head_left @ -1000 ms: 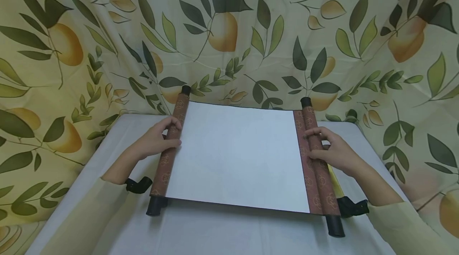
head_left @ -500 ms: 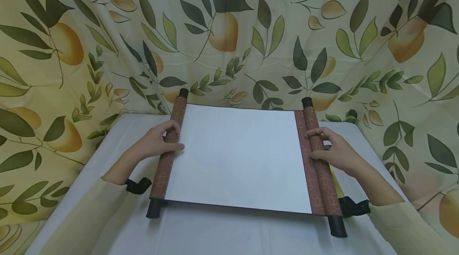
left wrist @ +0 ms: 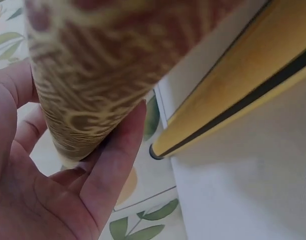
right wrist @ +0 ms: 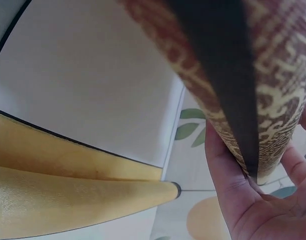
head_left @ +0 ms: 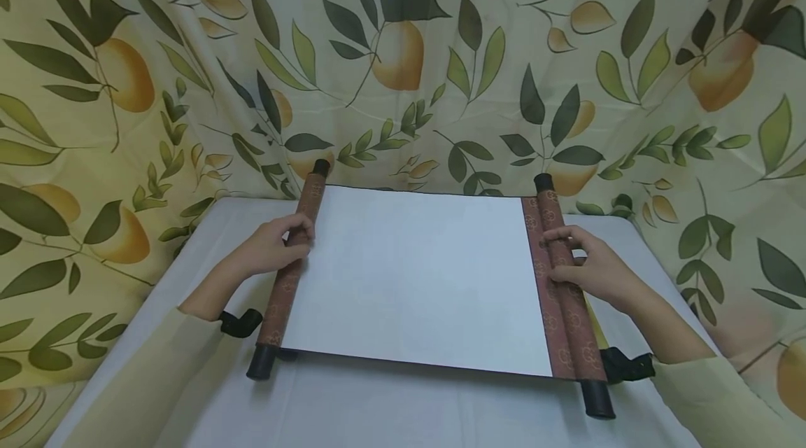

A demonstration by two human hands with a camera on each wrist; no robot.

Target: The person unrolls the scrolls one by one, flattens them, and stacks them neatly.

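Note:
A scroll lies spread between its two brown patterned rollers with black end caps, its white sheet (head_left: 422, 280) facing up. My left hand (head_left: 271, 246) grips the left roller (head_left: 283, 297) around its middle, thumb toward the sheet. On the other side my right hand (head_left: 595, 266) holds the right roller (head_left: 578, 325), thumb and fingers on either side. A strip of brown patterned border (head_left: 549, 315) shows beside that roller. Both wrist views look under the rollers, where a gold roll (right wrist: 83, 205) sits lower down; in the left wrist view this gold roll (left wrist: 232, 85) carries a black stripe.
White cloth (head_left: 390, 413) covers the table, and the scroll's shadow falls on it. Behind and around hangs a curtain (head_left: 428, 147) printed with leaves and orange fruit. Black straps (head_left: 241, 324) sit on both wrists.
The left roller has shifted a little left, its far end lower. The right roller has moved slightly right, so the white sheet is a little wider. Both hands keep their grip.

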